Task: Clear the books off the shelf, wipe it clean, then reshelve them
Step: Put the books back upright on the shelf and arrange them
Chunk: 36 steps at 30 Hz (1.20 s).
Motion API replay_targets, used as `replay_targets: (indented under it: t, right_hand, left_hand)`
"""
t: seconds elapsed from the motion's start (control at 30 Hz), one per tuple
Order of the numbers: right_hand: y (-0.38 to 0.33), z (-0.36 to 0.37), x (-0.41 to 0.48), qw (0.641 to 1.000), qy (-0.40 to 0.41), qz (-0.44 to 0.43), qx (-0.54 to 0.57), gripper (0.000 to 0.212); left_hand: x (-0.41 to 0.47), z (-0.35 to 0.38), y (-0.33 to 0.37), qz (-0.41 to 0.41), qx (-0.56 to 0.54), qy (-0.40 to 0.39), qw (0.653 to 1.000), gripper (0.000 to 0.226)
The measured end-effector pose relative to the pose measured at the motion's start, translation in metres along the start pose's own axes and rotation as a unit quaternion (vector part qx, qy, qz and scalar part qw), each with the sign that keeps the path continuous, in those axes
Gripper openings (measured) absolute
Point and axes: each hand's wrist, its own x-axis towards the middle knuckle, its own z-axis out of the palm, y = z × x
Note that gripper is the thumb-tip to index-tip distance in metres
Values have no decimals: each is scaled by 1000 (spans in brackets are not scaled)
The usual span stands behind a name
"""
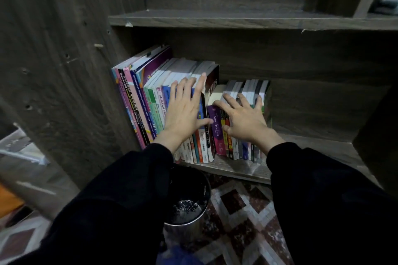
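Head camera shows the left hand (185,112) flat, fingers spread, against the tall books (148,101), the right hand (244,117) likewise spread over the shorter books (238,148) on the shelf (312,146).

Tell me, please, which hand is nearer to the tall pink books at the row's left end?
Left. The left hand lies a little right of the pink books; the right hand rests farther right, on shorter books.
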Motion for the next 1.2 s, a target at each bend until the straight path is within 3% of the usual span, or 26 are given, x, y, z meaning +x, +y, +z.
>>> replay_targets:
  t: [0.07,0.17,0.33,0.5,0.67,0.83,1.07,1.2]
  right_hand:
    - [1,1,1,1000,2,1,5,73]
    - [1,1,2,1000,3,2,4,74]
    - [0,1,1,1000,0,5,5,75]
    - [0,-1,1,1000,-7,5,10,74]
    - [0,-1,0,1000,-12,9,7,75]
    - [0,-2,1,1000,-17,6,5,75]
    - [0,-2,0,1000,-20,6,-2,77]
    - [-2,-8,0,999,-43,11,2,79]
  left_hand:
    - [-8,-5,-8,-7,-67,68,995,95]
    - [-17,-5,-13,-12,-4,119,993,68]
    - [-24,-5,4,-71,-37,80,994,64]
    - [-41,-4,26,-137,-89,110,980,62]
    - [-71,-13,41,-128,-273,156,941,41]
    - [-54,-23,33,-188,-383,45,903,57]
    - [-85,-24,28,-157,-330,118,923,59]
    - [-79,-30,35,-194,-388,46,900,70]
